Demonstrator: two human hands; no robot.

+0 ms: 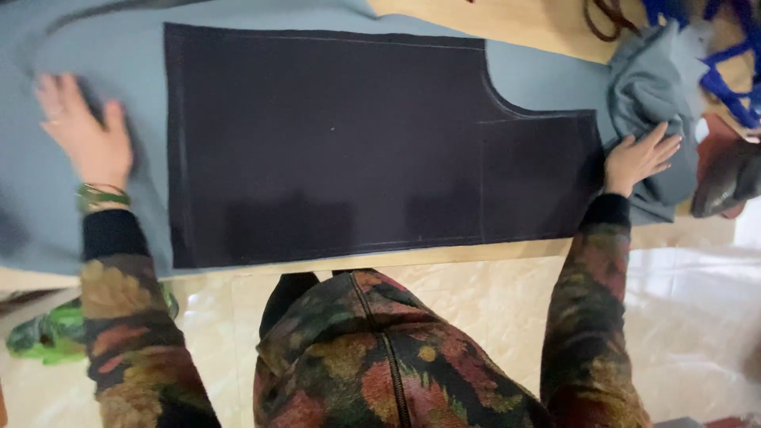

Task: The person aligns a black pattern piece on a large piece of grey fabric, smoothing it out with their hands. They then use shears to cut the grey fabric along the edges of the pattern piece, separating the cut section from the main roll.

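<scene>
Smoothing looks largely done: the dark panel [349, 143] lies flat on the grey fabric [119, 47], mid-desk [476, 252]. Your left hand [83, 135] presses left of the panel, fingers spread — your right hand [638, 158], fingers spread, rests on bunched grey cloth beside the panel's right edge, not yet flattened.

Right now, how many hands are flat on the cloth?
2: the left hand on the grey fabric left of the dark panel, the right hand at the bunched right end.
</scene>
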